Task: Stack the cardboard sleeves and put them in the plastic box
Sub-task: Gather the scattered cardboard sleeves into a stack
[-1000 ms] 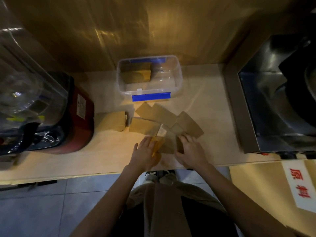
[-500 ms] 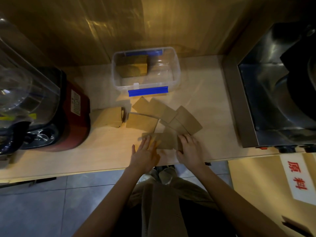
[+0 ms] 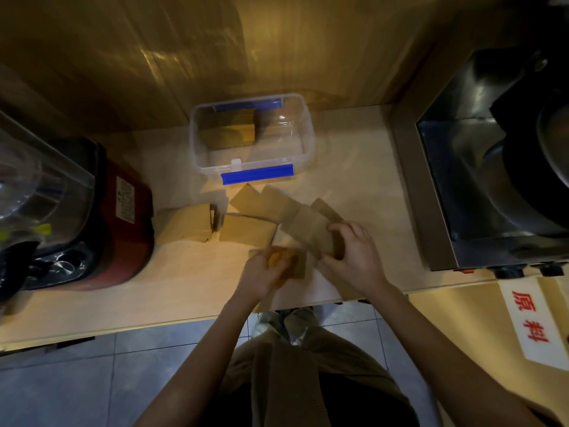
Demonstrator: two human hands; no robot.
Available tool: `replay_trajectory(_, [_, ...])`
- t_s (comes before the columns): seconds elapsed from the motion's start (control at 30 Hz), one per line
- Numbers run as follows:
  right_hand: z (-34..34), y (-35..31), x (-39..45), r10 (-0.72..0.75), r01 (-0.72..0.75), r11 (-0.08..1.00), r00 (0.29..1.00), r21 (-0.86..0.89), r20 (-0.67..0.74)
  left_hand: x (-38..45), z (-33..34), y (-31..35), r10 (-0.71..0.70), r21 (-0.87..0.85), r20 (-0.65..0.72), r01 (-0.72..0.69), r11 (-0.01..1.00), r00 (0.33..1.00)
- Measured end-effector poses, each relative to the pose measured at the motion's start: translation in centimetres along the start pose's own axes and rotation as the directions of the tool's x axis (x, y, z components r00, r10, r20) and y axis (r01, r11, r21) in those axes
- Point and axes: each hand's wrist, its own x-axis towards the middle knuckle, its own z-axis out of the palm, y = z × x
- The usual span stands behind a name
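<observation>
Left to right along the counter, placed relative to the clear plastic box (image 3: 303,140). Far left of the box, a red appliance (image 3: 123,217) with a clear jug on top. Between it and the box's near-left corner sits a squared-up stack of cardboard sleeves (image 3: 184,221), lying flat. Inside the box, at its left end, another brown stack (image 3: 229,127) stands against the far wall; the right half of the box looks bare. Just in front of the box's blue clip, loose sleeves (image 3: 264,204) fan out, overlapping, flat on the counter. Nearer the counter edge, the left hand (image 3: 264,274) grips a sleeve (image 3: 295,261), somewhat blurred. The right hand (image 3: 354,257) pinches another flattened sleeve (image 3: 308,231) by its near end, raised off the pile. Far right of the box, a steel sink (image 3: 455,180).

Handling, as a guess: sleeves look light, thin, fairly stiff but crease easily, and slide over each other. Best taken by the short edges, stack squeezed between both palms so it does not splay.
</observation>
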Motion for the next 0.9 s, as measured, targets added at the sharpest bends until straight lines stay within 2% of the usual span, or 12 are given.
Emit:
replay_trajectory(0.03, [-0.1, -0.6, -0.1, 0.001, 0.001, 0.996, 1.0, 0.085, -0.024, 0.0, -0.1, 0.9, -0.055, -0.251, 0.056, 0.068, 0.966, 0.997])
replay_trajectory(0.07, [-0.2, -1.1, -0.1, 0.012, -0.005, 0.985, 0.999, 0.174, -0.04, 0.0, -0.2, 1.6, -0.077, -0.486, 0.142, 0.137, 0.863, 0.987])
replay_trajectory(0.13, [0.0, -2.4, -0.3, 0.043, -0.026, 0.94, 0.998, 0.341, -0.041, 0.2, -0.4, 2.3, -0.043, -0.808, 0.265, 0.246, 0.535, 0.963])
replay_trajectory(0.2, [0.4, -3.8, -0.4, 0.067, -0.045, 0.86, 0.997, 0.509, -0.026, 0.2, -0.7, 2.7, -0.015, -0.938, 0.301, 0.298, 0.177, 0.954])
replay_trajectory(0.27, [0.7, -5.0, -0.8, 0.065, -0.05, 0.807, 0.998, 0.588, -0.004, 0.4, -1.0, 2.6, 0.04, -0.951, 0.308, 0.309, -0.002, 0.95])
replay_trajectory(0.4, [1.3, -6.5, -1.7, -0.021, -0.023, 0.837, 0.997, 0.547, 0.074, 0.2, -1.1, 3.2, 0.127, -0.958, 0.268, 0.278, -0.075, 0.955])
replay_trajectory(0.5, [1.7, -6.8, -2.0, -0.137, 0.137, 0.939, 0.99, 0.315, -0.023, 0.5, -1.3, 3.5, 0.109, -0.966, 0.214, 0.227, -0.126, 0.971])
replay_trajectory(0.63, [2.2, -6.6, -2.0, -0.249, 0.261, 0.955, 0.963, 0.143, -0.098, 0.9, -1.4, 3.5, 0.1, -0.978, 0.168, 0.178, -0.107, 0.981])
replay_trajectory(0.7, [1.8, -6.5, -1.6, -0.248, 0.247, 0.957, 0.969, 0.153, -0.018, 1.0, -1.3, 3.2, 0.079, -0.979, 0.162, 0.17, -0.11, 0.984])
replay_trajectory(0.73, [1.5, -6.4, -1.1, -0.247, 0.232, 0.959, 0.966, 0.165, 0.077, 1.0, -1.3, 3.0, 0.058, -0.98, 0.161, 0.167, -0.11, 0.985])
replay_trajectory(0.83, [0.2, -6.4, 0.7, -0.282, 0.185, 0.944, 0.882, 0.273, 0.378, 0.8, -1.5, 1.9, -0.008, -0.975, 0.171, 0.168, -0.147, 0.985])
replay_trajectory(0.9, [-0.6, -6.5, 2.1, -0.201, 0.016, 0.92, 0.877, 0.392, 0.436, 0.7, -2.0, 1.0, -0.044, -0.967, 0.18, 0.169, -0.188, 0.983])
